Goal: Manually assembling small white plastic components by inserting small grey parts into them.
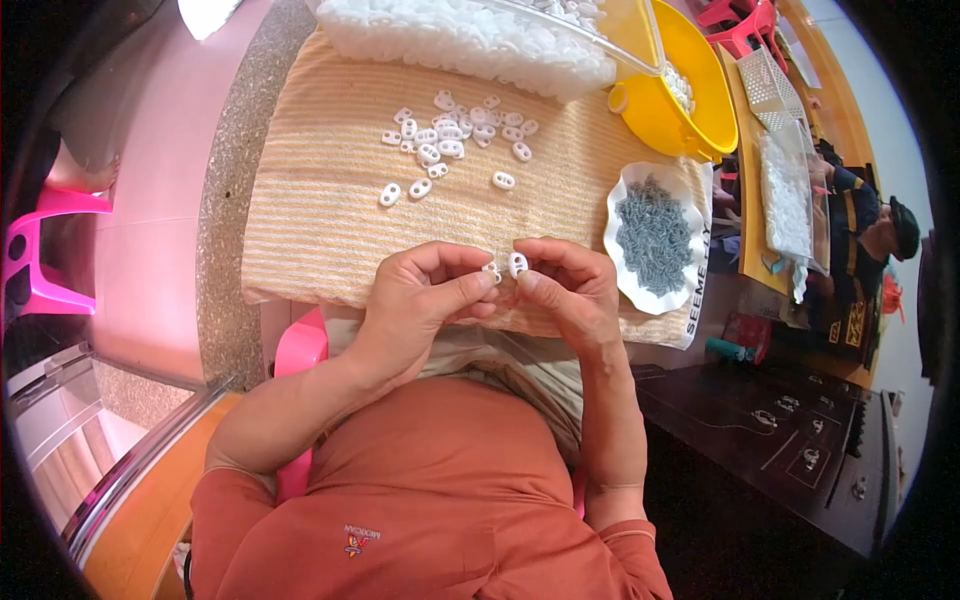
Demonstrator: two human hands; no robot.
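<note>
Both my hands are raised over the near edge of the cloth-covered table, their fingertips close together. Between thumb and index finger, my left hand (420,300) pinches a small white plastic part (493,269), mostly covered by the fingertips. My right hand (575,290) grips a white oval two-hole piece (517,262), shaped like a cord lock, holes facing up. Beyond the hands lies a loose pile of similar white two-hole pieces (450,149), with a few strays nearer me. To the right of my right hand, a white wavy-rimmed dish (618,262) holds many small grey metal parts, seemingly springs.
A clear plastic bin (640,40) heaped with white pieces stands at the far edge. Beside it is a yellow basin (715,95) with more white pieces. A pink stool (50,255) stands left. Another person (880,225) sits at the far right, near a white basket (770,88).
</note>
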